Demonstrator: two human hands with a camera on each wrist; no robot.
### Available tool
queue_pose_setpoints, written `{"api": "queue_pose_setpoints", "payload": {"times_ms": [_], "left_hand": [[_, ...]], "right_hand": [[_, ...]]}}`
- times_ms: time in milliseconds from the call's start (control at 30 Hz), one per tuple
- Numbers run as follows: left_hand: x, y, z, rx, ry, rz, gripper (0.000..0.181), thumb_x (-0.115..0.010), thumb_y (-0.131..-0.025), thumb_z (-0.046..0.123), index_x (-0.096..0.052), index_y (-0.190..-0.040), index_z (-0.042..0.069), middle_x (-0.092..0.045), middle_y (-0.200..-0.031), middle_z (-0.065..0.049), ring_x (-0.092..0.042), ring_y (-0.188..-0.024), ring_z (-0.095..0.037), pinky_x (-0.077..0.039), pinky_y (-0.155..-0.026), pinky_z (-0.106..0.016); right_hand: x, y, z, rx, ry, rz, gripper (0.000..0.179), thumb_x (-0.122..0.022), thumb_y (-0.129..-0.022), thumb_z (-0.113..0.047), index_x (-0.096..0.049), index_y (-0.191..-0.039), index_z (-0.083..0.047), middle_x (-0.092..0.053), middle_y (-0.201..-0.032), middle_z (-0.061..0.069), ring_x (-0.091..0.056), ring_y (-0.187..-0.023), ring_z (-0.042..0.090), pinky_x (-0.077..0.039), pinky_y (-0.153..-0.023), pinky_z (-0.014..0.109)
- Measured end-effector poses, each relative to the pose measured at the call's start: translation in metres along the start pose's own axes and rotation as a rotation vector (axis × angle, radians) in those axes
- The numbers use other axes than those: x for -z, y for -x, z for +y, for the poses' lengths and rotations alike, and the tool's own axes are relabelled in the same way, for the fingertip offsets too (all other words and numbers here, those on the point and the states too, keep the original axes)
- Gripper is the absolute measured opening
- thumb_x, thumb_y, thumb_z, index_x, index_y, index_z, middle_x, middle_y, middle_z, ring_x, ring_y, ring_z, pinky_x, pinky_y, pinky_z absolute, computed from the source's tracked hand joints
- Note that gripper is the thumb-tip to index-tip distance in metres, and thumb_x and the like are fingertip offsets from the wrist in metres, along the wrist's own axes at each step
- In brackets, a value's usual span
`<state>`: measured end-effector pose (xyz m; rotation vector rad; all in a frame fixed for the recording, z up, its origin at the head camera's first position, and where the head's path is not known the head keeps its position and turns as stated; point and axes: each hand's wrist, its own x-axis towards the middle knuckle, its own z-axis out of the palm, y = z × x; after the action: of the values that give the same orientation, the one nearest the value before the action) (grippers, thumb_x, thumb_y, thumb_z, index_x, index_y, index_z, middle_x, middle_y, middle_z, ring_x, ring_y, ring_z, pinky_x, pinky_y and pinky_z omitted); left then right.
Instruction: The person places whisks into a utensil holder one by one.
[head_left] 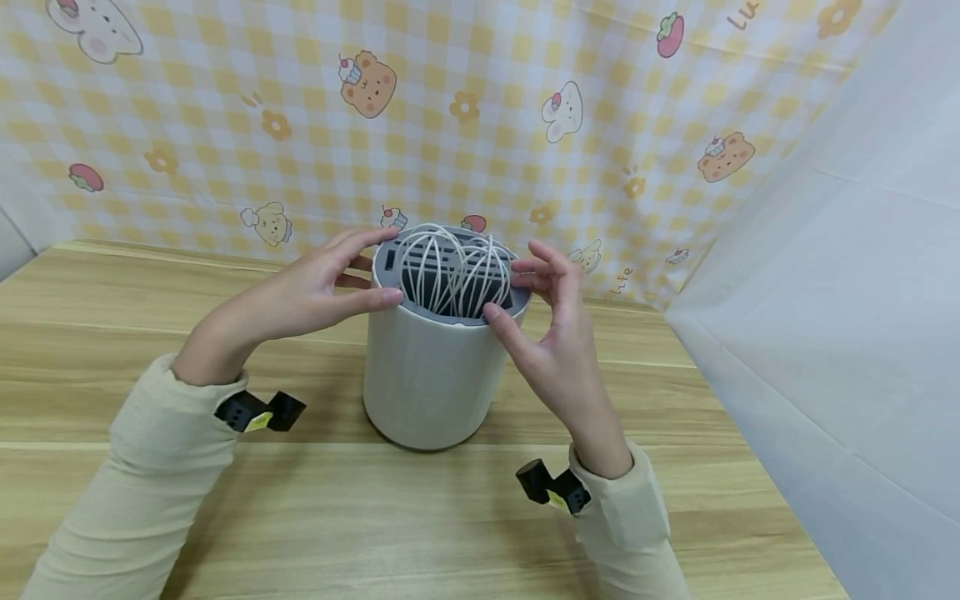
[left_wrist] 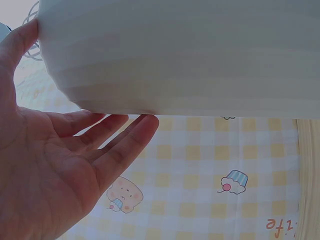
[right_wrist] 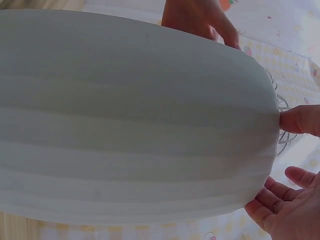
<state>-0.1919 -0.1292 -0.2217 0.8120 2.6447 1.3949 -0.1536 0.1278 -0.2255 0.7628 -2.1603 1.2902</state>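
A white cylindrical utensil holder (head_left: 433, 383) stands upright on the wooden table. Its grey top insert (head_left: 386, 258) has slots. Two wire whisks (head_left: 430, 267) (head_left: 487, 271) poke up from it, heads side by side, handles hidden inside. My left hand (head_left: 318, 279) holds the upper left side, thumb at the front rim and fingers round toward the back. On the opposite side, my right hand (head_left: 551, 325) has its thumb at the front rim and fingertips against the side, one finger lifted off in the right wrist view. Both wrist views are mostly filled by the holder's wall.
The light wooden table (head_left: 315, 533) extends around the holder. Close behind it hangs a yellow checked curtain (head_left: 465, 150) with cartoon prints. A plain white sheet (head_left: 840, 275) hangs along the right edge. Small black cameras (head_left: 258, 411) sit on both sleeved wrists.
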Motion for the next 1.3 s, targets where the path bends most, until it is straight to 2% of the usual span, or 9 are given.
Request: {"api": "queue_pose_setpoints", "payload": {"times_ms": [367,700,967,1133,1300], "left_hand": [[0.002,0.002,0.003,-0.015,0.013,-0.007,0.07,-0.061,-0.09,0.029,-0.023,-0.147,0.014,-0.029,-0.146,-0.01,-0.044,-0.124,-0.032,-0.043,-0.1,-0.051],[0.002,0.002,0.002,-0.01,0.009,-0.006,0.07,-0.061,-0.09,0.029,-0.023,-0.148,0.014,-0.028,-0.146,-0.01,-0.043,-0.124,-0.031,-0.042,-0.101,-0.05],[0.002,0.001,0.002,-0.034,0.022,-0.006,0.07,-0.061,-0.09,0.027,-0.023,-0.147,0.012,-0.027,-0.146,-0.012,-0.044,-0.123,-0.032,-0.039,-0.103,-0.051],[0.002,0.002,0.003,-0.028,0.018,-0.011,0.071,-0.06,-0.09,0.028,-0.022,-0.148,0.012,-0.027,-0.147,-0.012,-0.043,-0.124,-0.033,-0.039,-0.103,-0.052],[0.002,0.003,0.003,-0.027,0.003,-0.012,0.071,-0.06,-0.091,0.029,-0.022,-0.148,0.012,-0.026,-0.148,-0.011,-0.044,-0.124,-0.032,-0.04,-0.102,-0.051]], "right_hand": [[0.001,0.0,0.0,0.001,-0.025,-0.003,0.059,-0.064,-0.083,0.0,-0.033,-0.134,0.001,-0.052,-0.119,0.016,-0.053,-0.106,0.021,-0.041,-0.101,0.031],[0.01,-0.002,-0.001,0.003,-0.086,0.026,0.057,-0.062,-0.083,0.005,-0.035,-0.132,0.003,-0.05,-0.12,0.021,-0.052,-0.109,0.029,-0.04,-0.104,0.03],[0.025,-0.003,-0.002,-0.021,-0.045,0.041,0.049,-0.064,-0.082,0.005,-0.043,-0.127,0.006,-0.051,-0.123,0.014,-0.051,-0.111,0.017,-0.041,-0.103,0.031],[0.036,-0.004,0.001,-0.062,0.017,-0.02,0.047,-0.065,-0.083,0.0,-0.045,-0.126,0.005,-0.049,-0.127,0.012,-0.049,-0.115,0.018,-0.039,-0.105,0.033],[0.043,-0.003,0.003,-0.147,0.143,-0.17,0.053,-0.067,-0.085,-0.014,-0.044,-0.132,-0.004,-0.046,-0.134,0.008,-0.045,-0.122,0.022,-0.036,-0.108,0.039]]}}
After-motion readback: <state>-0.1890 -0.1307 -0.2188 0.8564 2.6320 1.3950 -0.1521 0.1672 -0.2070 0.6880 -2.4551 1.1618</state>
